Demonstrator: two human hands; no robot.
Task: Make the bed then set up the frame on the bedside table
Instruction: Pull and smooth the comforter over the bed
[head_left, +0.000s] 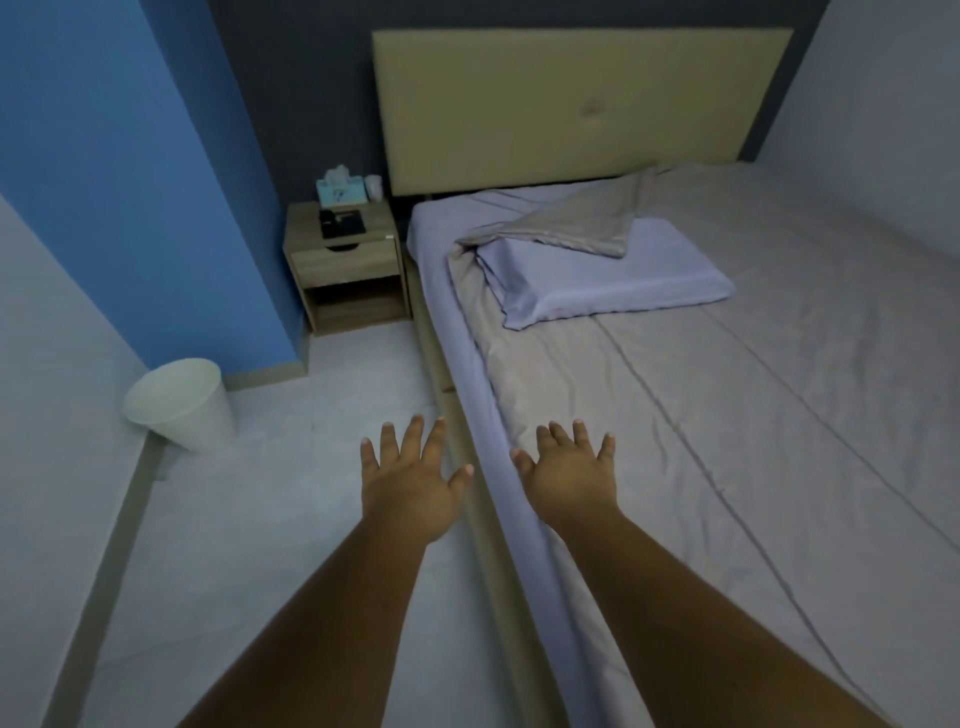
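Both grips empty w/ fingers spread, left hand (410, 480) over tiled floor, right hand (569, 478) over bed (727, 415) edge w/ creased grey sheet, flat dark frame (343, 222) well ahead on wood-grain bedside surface (340, 249)

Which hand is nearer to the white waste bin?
Left. The left hand hangs over the floor, right of the white waste bin; the right hand is farther, over the bed edge.
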